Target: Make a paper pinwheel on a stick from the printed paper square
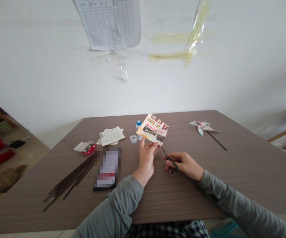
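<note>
A square of printed paper [155, 127] with small pictures and a red stripe is pinched in my left hand [148, 157], held up above the table. My right hand [182, 163] grips black-handled scissors [167, 156], fingers in the loops. The blades reach the paper's lower right edge; whether they have cut in is too small to tell. Behind the paper, partly hidden, stands a small clear bottle with a blue cap [138, 123]. A little clear plastic cap [133, 139] sits beside it. To the right, a paper pinwheel [202, 126] on a thin dark stick lies on the table.
Left on the brown table [182, 205] lie a phone [107, 168], several thin dark sticks [71, 175], an opened small red box [89, 148] and some printed paper pieces [112, 135]. A white wall [58, 72] with a taped sheet [113, 24] rises behind.
</note>
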A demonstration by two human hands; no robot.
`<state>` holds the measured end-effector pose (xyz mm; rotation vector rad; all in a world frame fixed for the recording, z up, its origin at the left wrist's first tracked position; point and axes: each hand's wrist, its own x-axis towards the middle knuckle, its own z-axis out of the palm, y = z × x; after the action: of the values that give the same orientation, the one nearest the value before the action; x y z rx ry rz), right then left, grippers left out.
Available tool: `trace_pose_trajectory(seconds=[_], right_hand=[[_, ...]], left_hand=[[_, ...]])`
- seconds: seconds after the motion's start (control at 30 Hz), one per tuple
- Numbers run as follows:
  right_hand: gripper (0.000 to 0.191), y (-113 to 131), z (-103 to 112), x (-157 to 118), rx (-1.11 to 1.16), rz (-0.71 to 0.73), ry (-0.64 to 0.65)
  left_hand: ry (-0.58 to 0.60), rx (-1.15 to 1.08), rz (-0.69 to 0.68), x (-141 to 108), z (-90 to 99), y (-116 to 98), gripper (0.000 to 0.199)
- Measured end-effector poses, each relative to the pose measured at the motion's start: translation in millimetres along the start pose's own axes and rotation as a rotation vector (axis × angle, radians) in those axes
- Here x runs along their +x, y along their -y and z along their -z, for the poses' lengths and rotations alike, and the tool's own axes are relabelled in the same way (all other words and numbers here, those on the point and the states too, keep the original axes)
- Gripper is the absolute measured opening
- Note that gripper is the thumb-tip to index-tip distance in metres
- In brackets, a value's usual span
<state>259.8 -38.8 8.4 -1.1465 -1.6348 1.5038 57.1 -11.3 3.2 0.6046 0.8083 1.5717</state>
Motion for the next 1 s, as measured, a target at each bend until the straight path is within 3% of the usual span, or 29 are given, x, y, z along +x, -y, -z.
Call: trace_pose_trajectory(seconds=[0.13, 1.0], right_hand=[[0.086, -1.9, 0.6, 1.9, 0.0, -0.007, 0.006], [0.084, 1.1, 1.3, 1.3, -0.003, 0.001, -0.01]], left_hand=[[0.006, -0.006, -0.015, -0.3, -0.3, 0.6, 0.091], [0.017, 0.005, 0.006, -1.1, -1.1, -1.0, 0.097]])
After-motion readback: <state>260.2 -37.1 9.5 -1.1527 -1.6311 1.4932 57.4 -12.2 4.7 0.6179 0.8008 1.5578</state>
